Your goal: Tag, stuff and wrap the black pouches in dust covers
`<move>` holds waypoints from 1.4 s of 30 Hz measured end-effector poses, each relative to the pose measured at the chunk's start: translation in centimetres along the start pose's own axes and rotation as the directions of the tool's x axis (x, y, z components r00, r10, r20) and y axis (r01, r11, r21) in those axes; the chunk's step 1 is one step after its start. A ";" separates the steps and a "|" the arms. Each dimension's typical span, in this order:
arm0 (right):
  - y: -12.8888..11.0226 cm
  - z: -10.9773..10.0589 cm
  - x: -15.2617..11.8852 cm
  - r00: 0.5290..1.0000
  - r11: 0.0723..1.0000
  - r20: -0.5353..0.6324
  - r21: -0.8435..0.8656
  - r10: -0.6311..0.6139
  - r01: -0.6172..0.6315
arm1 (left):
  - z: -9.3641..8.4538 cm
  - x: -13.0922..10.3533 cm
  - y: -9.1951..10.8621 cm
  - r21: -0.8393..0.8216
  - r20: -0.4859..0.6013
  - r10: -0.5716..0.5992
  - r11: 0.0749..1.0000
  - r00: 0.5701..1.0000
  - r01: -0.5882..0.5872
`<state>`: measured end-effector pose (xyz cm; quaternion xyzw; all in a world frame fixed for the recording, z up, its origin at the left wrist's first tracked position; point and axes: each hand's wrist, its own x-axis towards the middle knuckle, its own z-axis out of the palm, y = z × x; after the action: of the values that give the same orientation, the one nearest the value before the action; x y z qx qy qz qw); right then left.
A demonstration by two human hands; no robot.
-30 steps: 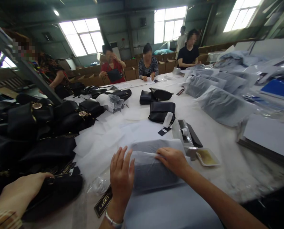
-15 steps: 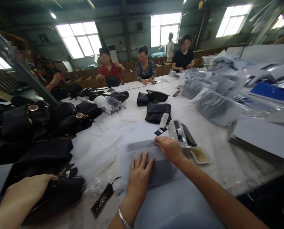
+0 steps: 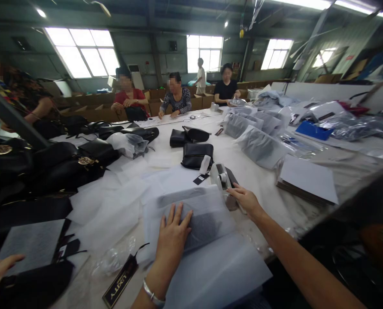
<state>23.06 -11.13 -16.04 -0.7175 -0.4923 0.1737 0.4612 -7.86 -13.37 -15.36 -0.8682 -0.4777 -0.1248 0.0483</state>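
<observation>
My left hand [image 3: 174, 234], a silver bangle at its wrist, lies with fingers spread on a dark bag wrapped in white tissue paper [image 3: 207, 199]. The bag shows through the sheet as a grey shape. At the front end of a tape dispenser [image 3: 222, 177], my right hand [image 3: 245, 201] has its thumb and fingers drawn together. Whatever is between those fingertips is too small to make out. A black hang tag [image 3: 120, 281] with gold letters rests left of my left wrist. Beyond the paper sits a small black bag [image 3: 197, 156] with a dark tag [image 3: 201, 178].
Black handbags [image 3: 53, 171] are heaped at left, where another person's hand [image 3: 0, 270] reaches in. Loose tissue sheets [image 3: 114, 210] lie nearby. Tissue-wrapped bags [image 3: 259, 143] and a stack of white sheets [image 3: 307, 178] occupy the right. Several people work across the table.
My right hand has moved from the tissue paper to the tape dispenser. My left hand stays on the wrapped bag. The view has turned to the right, and a grey-white sheet shows more at lower left.
</observation>
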 end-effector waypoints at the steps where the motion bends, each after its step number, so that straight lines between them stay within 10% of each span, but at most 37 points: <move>1: -0.2 0.3 -0.3 1.000 1.000 -0.024 0.023 0.007 -0.006 | 0.0 0.0 0.0 0.006 -0.004 0.001 1.000 1.000 -0.001; 7: -2.2 -0.1 -3.9 0.981 0.979 -0.193 0.203 0.011 0.028 | -0.3 -0.1 0.1 0.006 0.013 -0.003 1.000 1.000 0.003; 14: -1.6 -0.1 -7.5 0.886 0.721 0.161 0.527 0.435 -0.450 | -0.3 0.0 0.1 -0.035 0.027 -0.022 0.999 0.999 0.023; 24: 0.3 -1.8 -6.3 0.873 0.789 0.260 0.377 0.412 -0.485 | -0.4 0.1 0.1 -0.007 0.059 -0.032 0.999 0.998 0.032; 30: -3.3 -4.8 -6.4 0.946 0.996 0.323 0.083 -0.042 0.016 | -0.1 0.0 -0.1 -0.020 0.055 -0.035 0.999 0.998 0.036; 36: -9.8 -1.3 -0.7 0.580 0.798 0.693 -0.011 -0.429 0.603 | 0.4 0.0 -0.1 -0.039 0.035 -0.049 0.998 0.998 0.051; 42: -12.9 5.8 4.4 0.283 0.466 0.918 -0.129 -0.278 0.875 | 1.1 0.0 -0.3 -0.055 0.018 -0.051 0.997 0.999 0.052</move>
<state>13.95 -3.32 -7.36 -0.4033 -0.9076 0.1029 -0.0545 -7.94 -12.97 -16.43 -0.8576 -0.4967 -0.1321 0.0172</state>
